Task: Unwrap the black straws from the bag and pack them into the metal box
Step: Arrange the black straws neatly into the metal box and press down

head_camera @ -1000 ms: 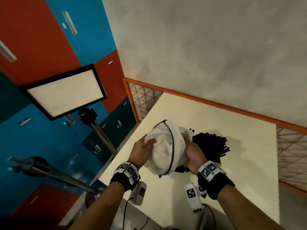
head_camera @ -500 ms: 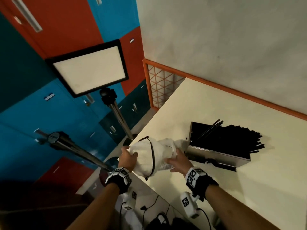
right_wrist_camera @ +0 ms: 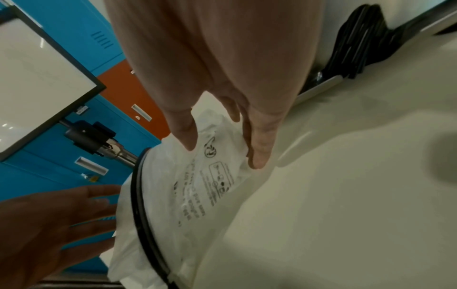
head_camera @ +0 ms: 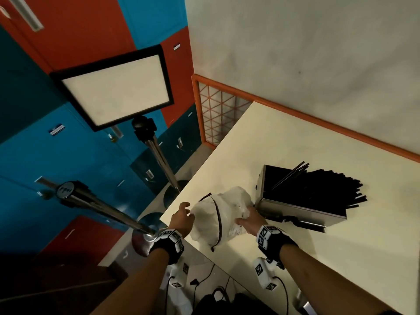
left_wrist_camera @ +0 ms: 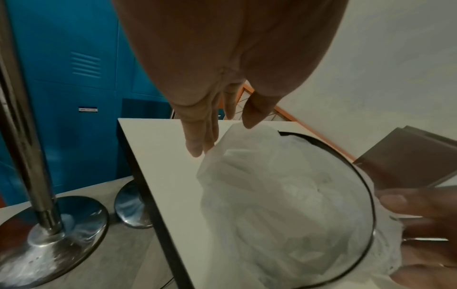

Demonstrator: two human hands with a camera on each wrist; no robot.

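Note:
A crumpled white plastic bag [head_camera: 223, 214] [left_wrist_camera: 284, 205] [right_wrist_camera: 197, 185] with a black zip strip lies on the cream table [head_camera: 272, 144] near its left corner. My left hand [head_camera: 181, 215] [left_wrist_camera: 220, 136] is at the bag's left edge, its fingers straight and spread, the tips just touching the plastic. On the bag's right side my right hand [head_camera: 246, 220] [right_wrist_camera: 222, 152] rests thumb and straight fingers on the printed plastic. To the right stands the metal box [head_camera: 297, 208] [left_wrist_camera: 405, 156], with black straws [head_camera: 318, 189] in it that stick out past its far end.
The table's left edge [head_camera: 204, 178] drops off beside the bag. Off that edge stand a light panel [head_camera: 113, 87] on a stand and a chrome post [head_camera: 102, 208]. An orange rail [head_camera: 318, 119] runs along the wall. Cables [head_camera: 204, 283] hang below the near edge.
The bag has come away from over the box and down to the table's left corner. My left hand has let go of it and opened. My right hand's fingers have straightened.

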